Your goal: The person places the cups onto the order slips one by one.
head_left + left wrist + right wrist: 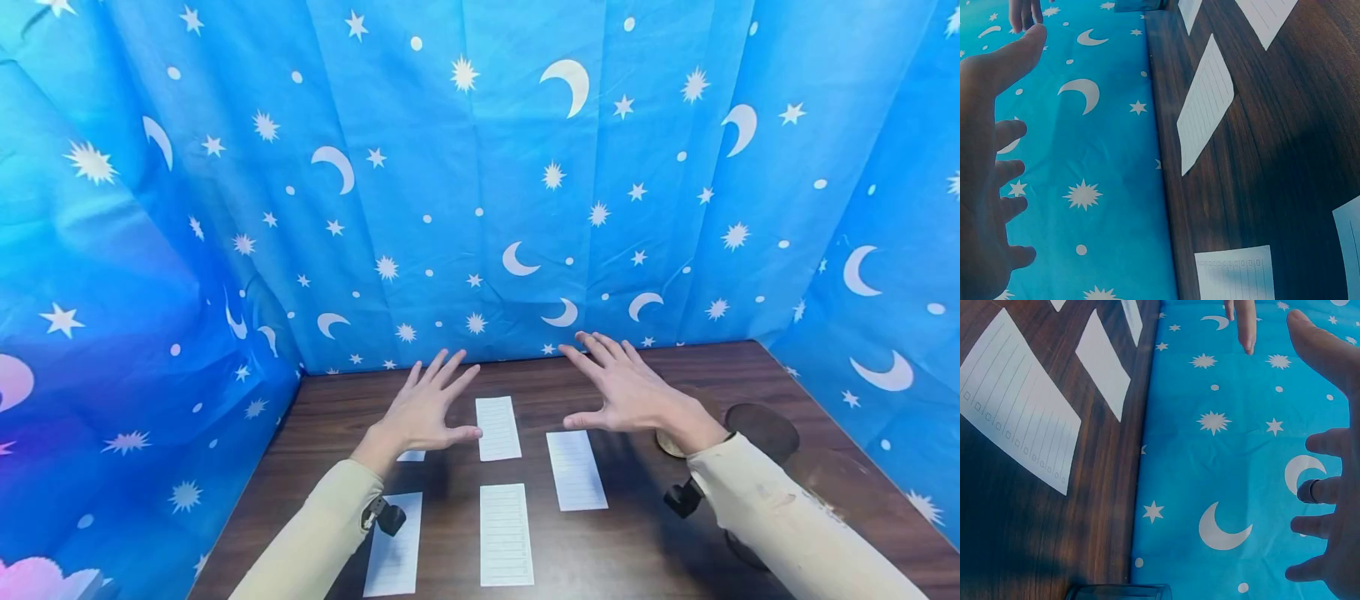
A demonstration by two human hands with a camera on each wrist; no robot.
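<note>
My left hand [422,410] hovers over the left side of the dark wooden table, fingers spread and holding nothing. On the right, my right hand [626,392] is likewise spread in the air, with a dark ring [1311,491] on one finger. Between the hands lies a white lined paper slip [498,428]; its top edge is near my left thumb. A second slip [576,471] rests below my right thumb, printed with small checkboxes in the right wrist view. Closer to me are a middle slip [506,535] and a left slip [405,558], partly covered by my left wrist camera. Another slip [411,456] peeks out below my left hand.
A dark round object [762,432] sits at the table's right, beside a pale round-edged thing [670,446] mostly hidden behind my right wrist. A blue cloth [480,167] with moons and stars hangs behind the table and along both sides.
</note>
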